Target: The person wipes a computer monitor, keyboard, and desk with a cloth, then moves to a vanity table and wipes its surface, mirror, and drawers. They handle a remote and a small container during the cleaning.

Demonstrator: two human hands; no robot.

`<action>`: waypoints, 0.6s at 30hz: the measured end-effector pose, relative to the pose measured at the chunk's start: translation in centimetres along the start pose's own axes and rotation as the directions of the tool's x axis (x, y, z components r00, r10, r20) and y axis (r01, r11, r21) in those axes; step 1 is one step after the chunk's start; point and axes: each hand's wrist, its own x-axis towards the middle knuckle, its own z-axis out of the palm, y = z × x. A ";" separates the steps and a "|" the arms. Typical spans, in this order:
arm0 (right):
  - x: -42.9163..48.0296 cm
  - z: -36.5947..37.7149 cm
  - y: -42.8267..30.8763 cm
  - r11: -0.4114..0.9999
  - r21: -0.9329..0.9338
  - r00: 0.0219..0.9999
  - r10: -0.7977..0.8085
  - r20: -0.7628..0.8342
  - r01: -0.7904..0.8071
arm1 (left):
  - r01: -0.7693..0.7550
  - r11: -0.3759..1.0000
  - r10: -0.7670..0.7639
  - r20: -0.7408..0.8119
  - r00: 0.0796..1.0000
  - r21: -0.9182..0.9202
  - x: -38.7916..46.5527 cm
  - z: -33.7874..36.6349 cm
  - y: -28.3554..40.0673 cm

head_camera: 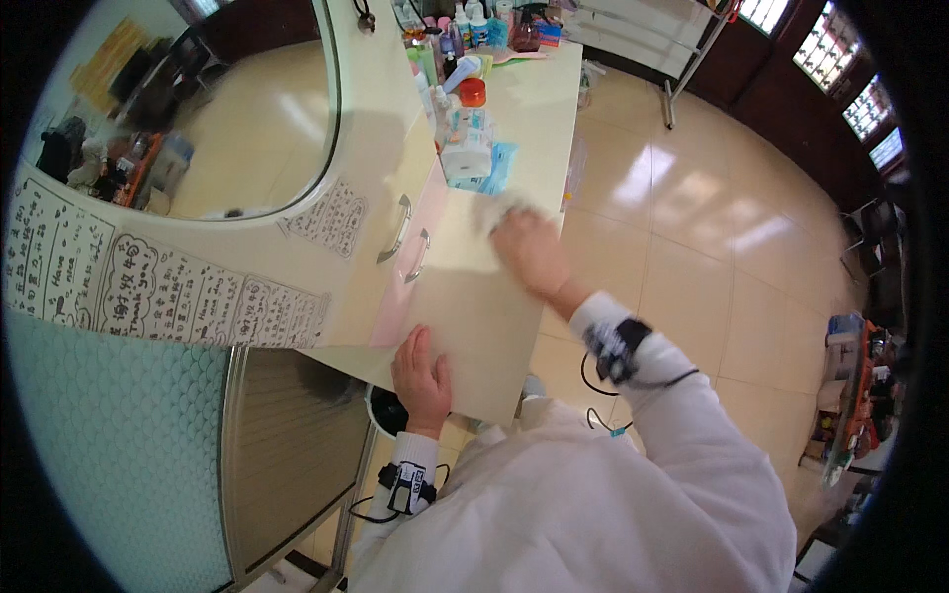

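Note:
My right hand (530, 248) is blurred over the pale tabletop (482, 311), its fingers around a whitish wad, a tissue or cloth (495, 211), too smeared to name surely. At the tabletop's near left corner my left hand (422, 374) lies with its palm down, holding nothing, the thumb spread from the fingers. Just beyond the right hand stands a soft pack of tissues (467, 152), partly on a light-blue packet (498, 174). An orange-lidded jar (472, 93) is behind that pack.
Bottles (474, 30) and tubes crowd the far end, along with a dark spray bottle (526, 30). On the left rises a cabinet with a mirror (259, 126), metal handles (400, 230) and handwritten paper notes (193, 296). A bin (385, 411) stands below the near corner.

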 end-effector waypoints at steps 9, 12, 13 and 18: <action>3.2 1.1 -1.6 0.985 0.080 0.939 -0.118 -0.323 0.151 | 0.080 0.996 -0.080 -0.009 0.997 -0.047 -0.4 0.3 -0.3; 4.6 1.7 -3.1 0.989 -0.015 0.959 -0.143 -0.246 0.144 | 0.097 0.995 -0.097 0.009 0.995 -0.022 -0.3 0.2 -0.4; 3.6 2.0 -4.3 0.969 -0.009 0.957 -0.246 -0.152 0.248 | 0.088 0.996 -0.088 -0.003 0.996 -0.016 -0.2 0.3 -0.4; -3.9 0.9 -6.9 0.832 0.226 0.858 -0.462 -0.225 0.507 | 0.038 0.999 -0.038 -0.050 0.998 -0.016 -0.1 0.3 -0.2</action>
